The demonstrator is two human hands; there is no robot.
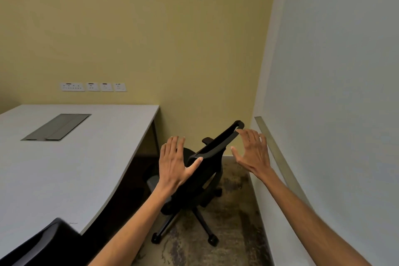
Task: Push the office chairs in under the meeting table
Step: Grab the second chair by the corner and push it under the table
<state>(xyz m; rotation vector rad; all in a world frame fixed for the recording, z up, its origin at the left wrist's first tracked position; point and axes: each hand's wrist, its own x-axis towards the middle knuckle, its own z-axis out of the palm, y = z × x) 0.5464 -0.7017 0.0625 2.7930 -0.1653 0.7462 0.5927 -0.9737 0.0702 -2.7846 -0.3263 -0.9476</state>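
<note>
Left hand (174, 162): fingers spread, unclenched, thumb resting on the top edge of the black office chair (203, 170) backrest; grasping nothing. Right hand (252, 151): fingers spread, unclenched, fingertips at the far upper corner of the same backrest; whether they touch it cannot be told. Office chair: stands on patterned carpet (235, 222), beside the curved edge of the white counter (75, 157), seat partly beneath it. Second black chair (38, 244): lower left, against the counter. Wall sockets (92, 87): on the yellow wall.
</note>
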